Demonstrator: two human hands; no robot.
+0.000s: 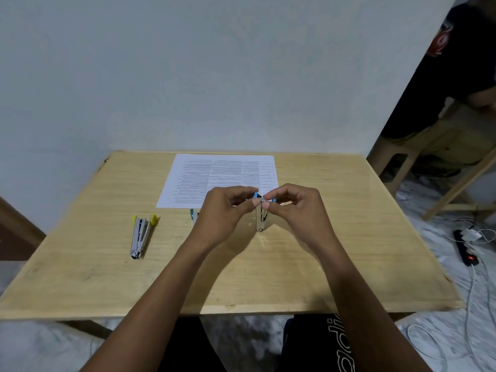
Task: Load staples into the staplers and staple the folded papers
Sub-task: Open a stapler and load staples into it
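A small blue and metal stapler (261, 217) stands opened on the wooden table (107, 277), hinge end down. My left hand (225, 213) pinches its upper blue end. The thumb and forefinger of my right hand (295, 208) pinch something small and metallic at that same top end; it looks like a strip of staples, too small to be sure. A yellow-tipped stapler (141, 236) lies opened on the left of the table. The teal tip of a third stapler (193, 214) shows behind my left hand. A printed sheet of paper (214, 175) lies flat at the far edge.
The table's far edge meets a white wall. On the right, past the table, a person in dark clothes sits on a wooden stool (397, 162). A black power strip (465, 251) and white cables lie on the floor at the right.
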